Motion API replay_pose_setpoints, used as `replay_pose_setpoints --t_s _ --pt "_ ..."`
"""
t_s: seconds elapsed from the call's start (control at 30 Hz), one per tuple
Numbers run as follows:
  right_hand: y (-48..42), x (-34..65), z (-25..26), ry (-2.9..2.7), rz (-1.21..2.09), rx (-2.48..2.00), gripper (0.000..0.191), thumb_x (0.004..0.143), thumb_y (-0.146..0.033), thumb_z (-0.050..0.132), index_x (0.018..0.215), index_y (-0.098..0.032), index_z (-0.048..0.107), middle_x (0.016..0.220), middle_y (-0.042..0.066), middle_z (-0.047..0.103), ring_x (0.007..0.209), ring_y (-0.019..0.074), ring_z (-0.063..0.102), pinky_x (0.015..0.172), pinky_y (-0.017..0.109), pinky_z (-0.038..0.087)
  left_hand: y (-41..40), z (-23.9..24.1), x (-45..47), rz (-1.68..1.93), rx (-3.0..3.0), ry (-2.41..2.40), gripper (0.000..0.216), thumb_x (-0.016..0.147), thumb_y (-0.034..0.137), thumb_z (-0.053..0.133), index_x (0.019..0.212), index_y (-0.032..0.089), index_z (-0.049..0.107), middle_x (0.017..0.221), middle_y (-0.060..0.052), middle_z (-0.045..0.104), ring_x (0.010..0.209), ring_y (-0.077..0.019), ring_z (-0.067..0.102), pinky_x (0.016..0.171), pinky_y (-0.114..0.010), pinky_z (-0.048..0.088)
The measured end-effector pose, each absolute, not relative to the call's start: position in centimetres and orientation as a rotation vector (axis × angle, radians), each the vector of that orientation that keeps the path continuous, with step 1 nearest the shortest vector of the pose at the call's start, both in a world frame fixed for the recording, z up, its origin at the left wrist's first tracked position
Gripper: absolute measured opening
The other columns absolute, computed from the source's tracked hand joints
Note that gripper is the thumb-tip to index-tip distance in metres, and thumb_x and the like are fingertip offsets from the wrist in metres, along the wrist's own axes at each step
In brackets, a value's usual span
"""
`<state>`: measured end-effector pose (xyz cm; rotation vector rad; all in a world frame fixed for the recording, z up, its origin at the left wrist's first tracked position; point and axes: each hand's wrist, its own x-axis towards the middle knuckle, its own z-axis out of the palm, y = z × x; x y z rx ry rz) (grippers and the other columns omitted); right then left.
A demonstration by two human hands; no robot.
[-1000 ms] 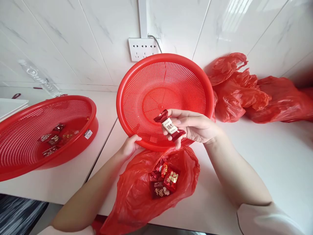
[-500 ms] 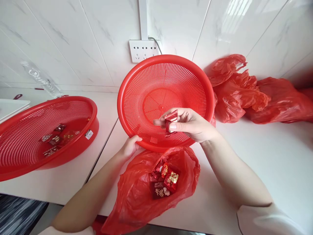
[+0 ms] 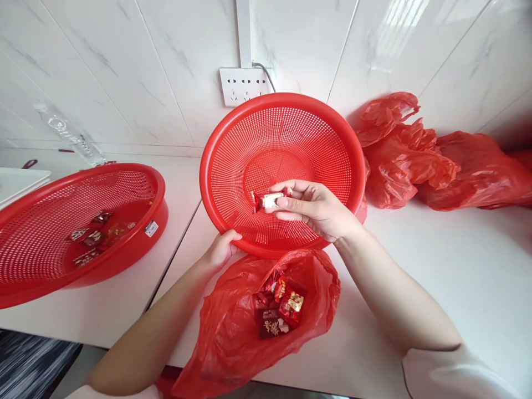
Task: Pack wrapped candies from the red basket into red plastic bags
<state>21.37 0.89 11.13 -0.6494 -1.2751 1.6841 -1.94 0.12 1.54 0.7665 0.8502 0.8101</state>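
Note:
Over the mouth of a red plastic colander (image 3: 320, 124), my right hand (image 3: 322, 210) pinches a wrapped candy (image 3: 269, 200) between thumb and fingers. The candy has red foil ends and a pale label turned upward. My left hand (image 3: 223, 249) grips the colander's near left rim, thumb on top; its other fingers are mostly hidden beneath. No candy shows inside this tilted colander. Just in front of it lies an open red plastic bag (image 3: 233, 327). Several candies rest in its mouth, among them a red-and-gold one (image 3: 291, 306) and a dark brown packet (image 3: 272, 323).
A second red colander (image 3: 137, 188) on the left holds several wrapped candies (image 3: 93, 238). Behind it a clear plastic bottle (image 3: 70, 133) leans near a white tray (image 3: 22, 183). Filled red bags (image 3: 407, 160) stand along the wall at right. A power strip (image 3: 243, 86) is on the tiled wall.
My right hand has turned the candy from upright to lying sideways, its pale label now facing up, and shifted it slightly left. My left hand and the bag have stayed put.

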Motion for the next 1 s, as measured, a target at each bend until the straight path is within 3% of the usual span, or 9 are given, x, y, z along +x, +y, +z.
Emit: replay_pose_setpoints --t_s 0.37,0.7,1.0 --pt "1.30 21.21 10.48 -1.245 1.661 -0.679 0.035 0.077 -0.021 0.075 0.111 -0.016 0.069 0.101 0.005 0.073 0.093 0.0156 0.071 0.086 0.024 0.059 -0.21 1.58 -1.96 0.801 0.736 0.834 0.042 0.078 0.027 0.051 0.116 0.013 0.065 0.112 -0.011 0.071 0.108 -0.0315 0.064 0.099 -0.048 0.046" --pt "1.31 20.77 10.67 -1.161 1.629 -0.680 0.024 0.074 -0.019 0.076 0.091 -0.015 0.060 0.089 0.000 0.068 0.081 0.0135 0.072 0.077 0.025 0.061 -0.36 2.00 -1.59 0.792 0.679 0.809 0.050 0.075 0.027 0.051 0.121 0.011 0.062 0.111 -0.011 0.071 0.109 -0.0335 0.063 0.097 -0.048 0.048" --pt "1.00 20.56 10.52 -1.427 1.401 -0.740 0.035 0.074 -0.027 0.076 0.098 -0.017 0.054 0.088 0.003 0.067 0.076 0.0140 0.069 0.063 0.024 0.056 -0.20 1.92 -1.85 0.764 0.688 0.817 0.043 0.075 0.028 0.050 0.113 0.013 0.065 0.107 -0.012 0.072 0.105 -0.0340 0.065 0.094 -0.051 0.049"
